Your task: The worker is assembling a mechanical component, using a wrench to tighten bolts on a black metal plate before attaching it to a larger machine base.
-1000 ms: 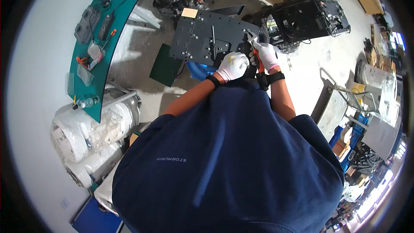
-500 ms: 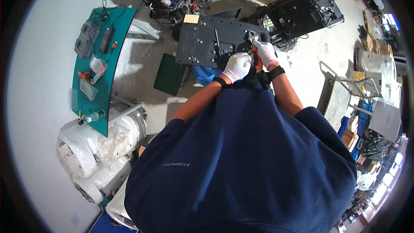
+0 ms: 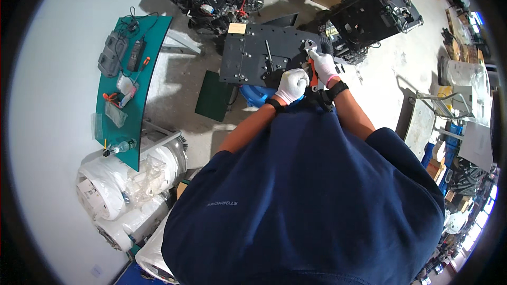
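Note:
My right hand (image 3: 325,66), in a white glove, is wrapped round an adjustable wrench (image 3: 313,76) with an orange-red handle. The wrench's silver head points away from me over the right part of a black metal plate (image 3: 248,47). My left hand (image 3: 293,84), also gloved in white, is closed at the plate's near edge, just left of the wrench. Whatever its fingers may hold is hidden. Bolts and holes dot the plate, and a thin metal rod (image 3: 269,50) lies across its middle. A blue rounded thing (image 3: 256,95) shows under the near edge.
Left stands a green-topped table (image 3: 140,121) with a grey case (image 3: 112,55), screwdriver and bottle. Wired black machines (image 3: 369,21) sit beyond the plate at left and right. Plastic-wrapped rolls (image 3: 105,190) lie near left; a metal cart (image 3: 422,121) is at right.
The whole view has shifted slightly, so things sit a little further right. Both hands keep nearly the same place at the plate, and the wrench stays in my right hand.

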Demonstrator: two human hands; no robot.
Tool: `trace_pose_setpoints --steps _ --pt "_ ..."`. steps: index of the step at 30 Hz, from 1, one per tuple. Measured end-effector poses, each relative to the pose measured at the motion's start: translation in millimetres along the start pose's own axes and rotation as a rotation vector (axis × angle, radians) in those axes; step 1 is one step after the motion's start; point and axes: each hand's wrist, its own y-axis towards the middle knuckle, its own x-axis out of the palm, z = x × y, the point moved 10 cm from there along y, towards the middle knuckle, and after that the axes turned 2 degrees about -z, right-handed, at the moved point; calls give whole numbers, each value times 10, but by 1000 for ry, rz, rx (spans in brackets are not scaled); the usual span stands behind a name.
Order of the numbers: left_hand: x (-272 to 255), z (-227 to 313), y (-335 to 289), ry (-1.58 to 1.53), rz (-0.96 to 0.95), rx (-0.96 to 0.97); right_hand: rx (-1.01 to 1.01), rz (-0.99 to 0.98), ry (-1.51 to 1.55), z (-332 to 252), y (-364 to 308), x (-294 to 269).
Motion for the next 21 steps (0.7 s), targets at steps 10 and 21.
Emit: trace_pose_setpoints --steps 10,21 --pt "19 70 14 60 -8 29 -17 -34 -180 -250 -136 -1" --pt "73 103 62 144 -29 -14 155 -260 -173 -223 -42 -29"
